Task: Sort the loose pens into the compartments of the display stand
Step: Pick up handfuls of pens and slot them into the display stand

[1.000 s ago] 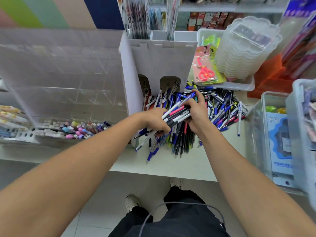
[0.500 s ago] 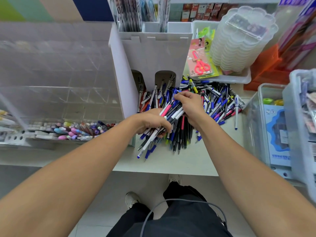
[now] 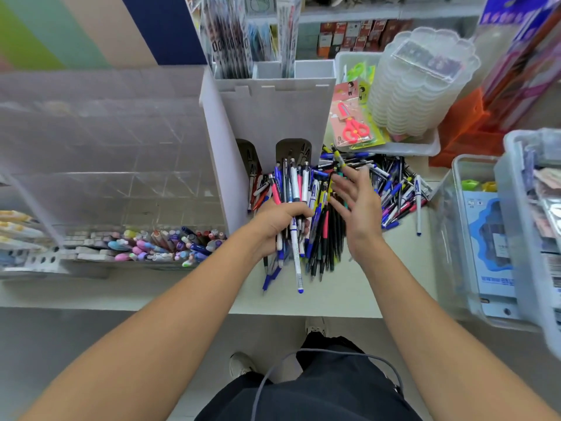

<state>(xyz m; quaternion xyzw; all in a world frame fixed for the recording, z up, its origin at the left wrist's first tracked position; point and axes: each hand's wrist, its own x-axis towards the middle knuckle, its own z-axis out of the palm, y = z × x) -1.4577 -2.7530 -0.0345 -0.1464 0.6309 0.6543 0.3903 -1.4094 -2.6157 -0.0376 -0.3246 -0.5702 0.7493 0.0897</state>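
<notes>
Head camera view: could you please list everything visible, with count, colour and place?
Loose pens: many, mostly blue and black, heaped on counter.
Pen bundle: several, mixed colours, in left hand.
Display stand: one, white, behind the heap.
Scissors: one, red, packaged, right of stand.
Stacked containers: one stack, clear, back right.
Marker tray: one, pastel markers, left.
Left hand: grips bundle.
Right hand: fingers spread, over heap.

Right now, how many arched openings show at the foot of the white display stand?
2. The left arched opening sits by the white display stand's side wall; the right arched opening is just behind the pen bundle that the left hand grips. Others may be hidden.
</notes>
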